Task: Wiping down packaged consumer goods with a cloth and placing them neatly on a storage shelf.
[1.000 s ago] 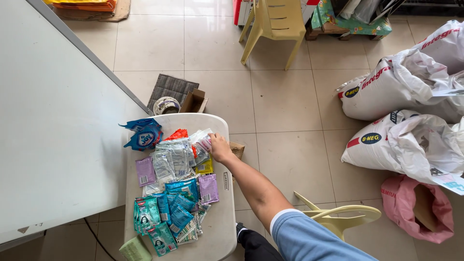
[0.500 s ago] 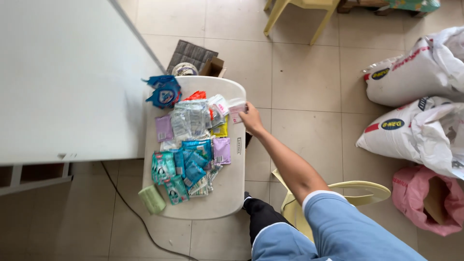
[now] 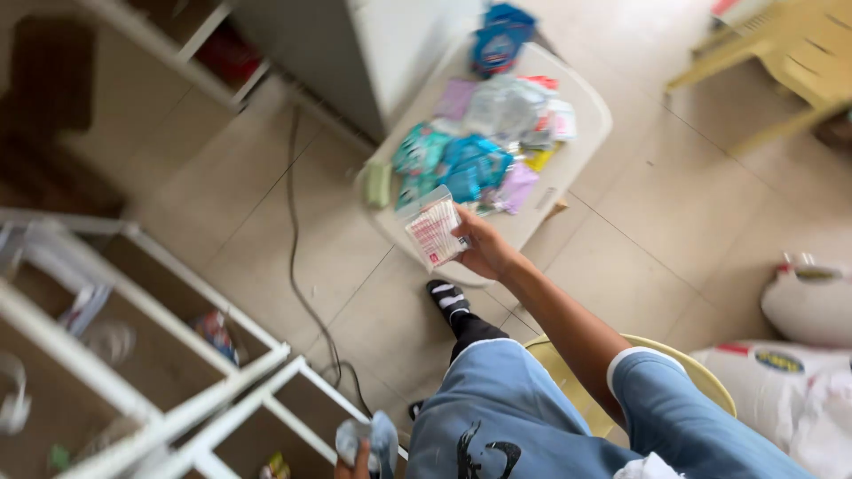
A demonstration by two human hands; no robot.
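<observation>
A pale tiled floor (image 3: pixel 621 266) runs under everything, with white open shelving (image 3: pixel 151 355) off to the left side. Nearest, at the bottom edge, the left hand (image 3: pixel 355 461) is closed around a small crumpled bluish-white wrapper (image 3: pixel 368 436), low beside the knee and close to the shelf frame. Further out, the right hand (image 3: pixel 484 248) reaches forward on a straight arm and grips a flat white sachet pack with red print (image 3: pixel 435 232) by one end; the pack's long axis tilts up and to the left, over the near rim of the cream oval plastic table (image 3: pixel 577 151). Just beyond the pack lies the heap of teal, blue and purple sachets (image 3: pixel 470 160), nearer the right hand. Farthest, a yellow plastic chair (image 3: pixel 781 53).
</observation>
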